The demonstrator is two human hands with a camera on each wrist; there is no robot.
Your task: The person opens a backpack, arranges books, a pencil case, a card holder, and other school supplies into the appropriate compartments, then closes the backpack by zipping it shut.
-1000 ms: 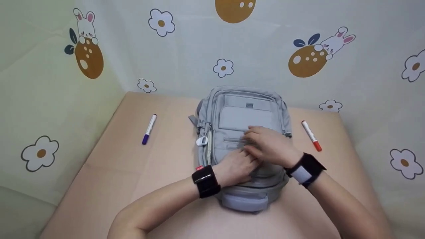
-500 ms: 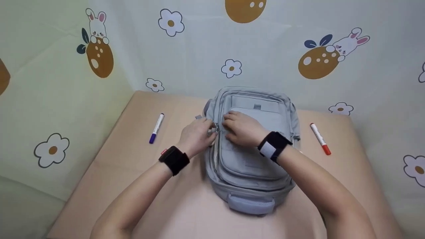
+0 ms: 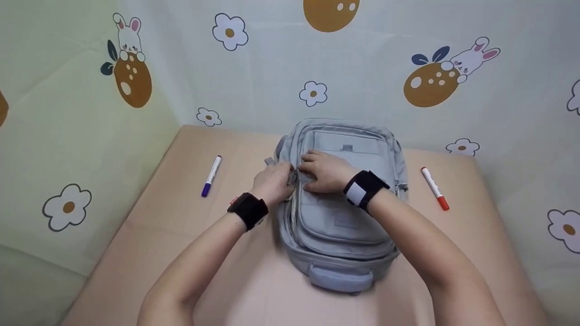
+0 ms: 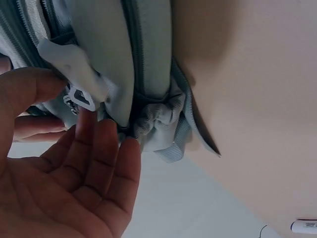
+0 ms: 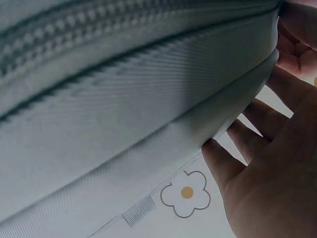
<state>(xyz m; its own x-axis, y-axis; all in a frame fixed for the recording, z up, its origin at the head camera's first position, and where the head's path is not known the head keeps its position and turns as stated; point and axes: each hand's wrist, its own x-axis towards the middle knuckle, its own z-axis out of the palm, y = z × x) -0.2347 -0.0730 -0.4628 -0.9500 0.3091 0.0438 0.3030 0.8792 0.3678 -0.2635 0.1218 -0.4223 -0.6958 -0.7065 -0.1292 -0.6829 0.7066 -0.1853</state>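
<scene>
The grey fabric backpack is lying flat mid-table, its zips looking mostly closed, so opening seems barely begun. The left hand is touching the white zipper pull at the backpack's left edge with fingers loosely spread; whether it pinches, I cannot tell. The right hand is resting on the backpack's front, fingers relaxed. Only the left wrist view is showing the pull; only the head view is showing the purple-capped marker and red-capped marker flanking the backpack.

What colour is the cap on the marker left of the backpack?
Purple; the marker has a white barrel. Shows best in the head view.
</scene>
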